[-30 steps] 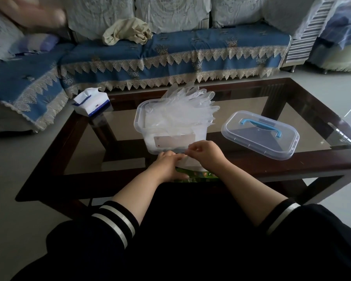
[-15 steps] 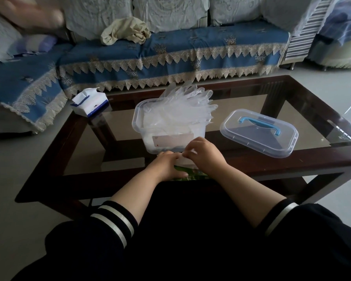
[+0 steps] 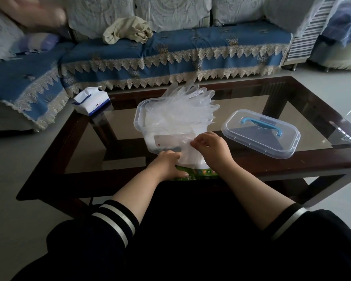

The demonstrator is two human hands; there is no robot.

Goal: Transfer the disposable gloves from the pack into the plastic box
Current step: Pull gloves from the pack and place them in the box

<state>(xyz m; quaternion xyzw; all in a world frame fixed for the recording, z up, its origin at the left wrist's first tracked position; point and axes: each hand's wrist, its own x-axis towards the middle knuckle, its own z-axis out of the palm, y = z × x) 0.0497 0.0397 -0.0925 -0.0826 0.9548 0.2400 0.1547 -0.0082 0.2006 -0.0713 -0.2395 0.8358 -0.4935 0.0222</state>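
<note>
Right hand (image 3: 210, 147) pinching a glove (image 3: 187, 150) above the pack (image 3: 196, 173), left hand (image 3: 166, 164) gripping that pack

glass table (image 3: 251, 110) open behind lid (image 3: 260, 133) | tissue pack (image 3: 91, 102) blocks far-left corner | gloves (image 3: 187, 106) overfill plastic box (image 3: 139, 118) mouth

Head view, close above table (image 3: 322, 159); forward and downward

A home living room is shown — a sofa (image 3: 170, 47) draped in blue lace-trimmed covers is set behind a dark wood, glass-topped coffee table (image 3: 322, 155), with a tissue pack (image 3: 91, 102) on it — over pale floor tiles (image 3: 12, 159).
</note>
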